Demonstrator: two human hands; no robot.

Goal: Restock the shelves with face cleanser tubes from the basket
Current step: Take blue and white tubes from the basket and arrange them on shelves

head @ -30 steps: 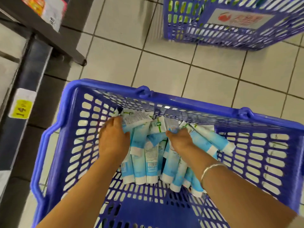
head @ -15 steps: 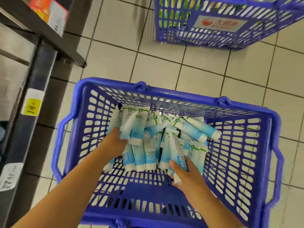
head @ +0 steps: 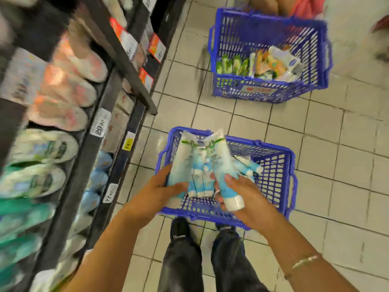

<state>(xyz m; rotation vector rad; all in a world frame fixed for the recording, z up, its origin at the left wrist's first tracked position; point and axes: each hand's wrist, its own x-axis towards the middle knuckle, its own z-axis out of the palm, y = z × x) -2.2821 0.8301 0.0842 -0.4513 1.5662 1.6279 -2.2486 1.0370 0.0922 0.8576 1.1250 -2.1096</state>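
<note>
Head view, looking down: a bunch of face cleanser tubes [head: 202, 165] is held above the basket [head: 273, 182], clasped between the left hand [head: 166, 188] and right hand [head: 235, 190], fingers curled round the lower, capped ends. Long axes point up and away. The shelves [head: 88, 127] lie to the left, nearer the left hand. A few tubes are left in the basket.

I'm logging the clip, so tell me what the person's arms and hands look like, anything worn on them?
Both forearms are bare, with no sleeves in view. The left hand has no glove, ring or watch that can be seen. The right hand is bare too, with a thin, pale metallic bracelet on that forearm.
</note>
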